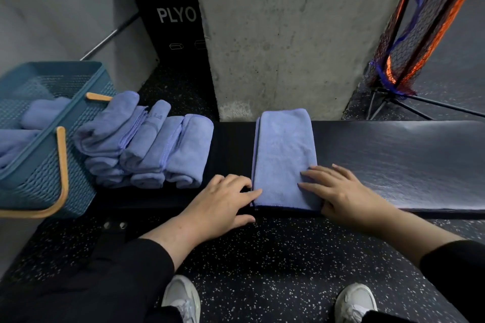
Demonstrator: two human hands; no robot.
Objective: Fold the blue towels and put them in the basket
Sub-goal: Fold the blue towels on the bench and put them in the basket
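Note:
A blue towel (283,149), folded into a long strip, lies flat on the black bench (393,162). My left hand (220,204) sits at the strip's near left corner, its index finger touching the towel's edge. My right hand (338,191) rests flat on the near right corner with straight fingers. A pile of several folded blue towels (147,144) lies on the bench to the left. Further left stands the teal basket (39,165) with wooden handles, holding blue towels (39,113).
A concrete pillar (283,34) rises right behind the bench. A black PLYO box (173,21) leans at the back left. An orange and black net on a stand (409,55) is at the right. My two shoes stand on the speckled floor (275,270).

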